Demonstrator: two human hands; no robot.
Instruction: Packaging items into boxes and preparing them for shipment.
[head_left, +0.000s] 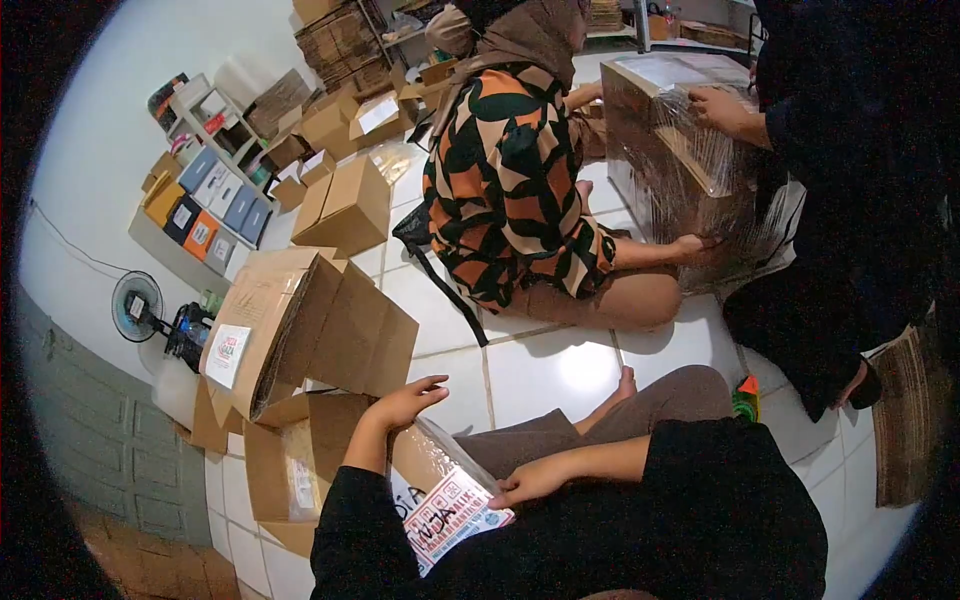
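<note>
A cardboard parcel wrapped in clear plastic leans against my lap. On its near face lies a white sheet with red print and black handwriting. My right hand grips the parcel's right edge, its fingertips on the corner of that sheet. Above the parcel's far left edge is my left hand, holding nothing, its fingers apart and the wrist bent over the edge. My forearm hides part of an open carton to the left, which has a plastic-wrapped item inside.
A large carton stands beyond the open one. Ahead, a seated person and another in dark clothes have hands on a big film-wrapped box. A tape dispenser lies beyond my knee. Flattened cardboard is stacked at right.
</note>
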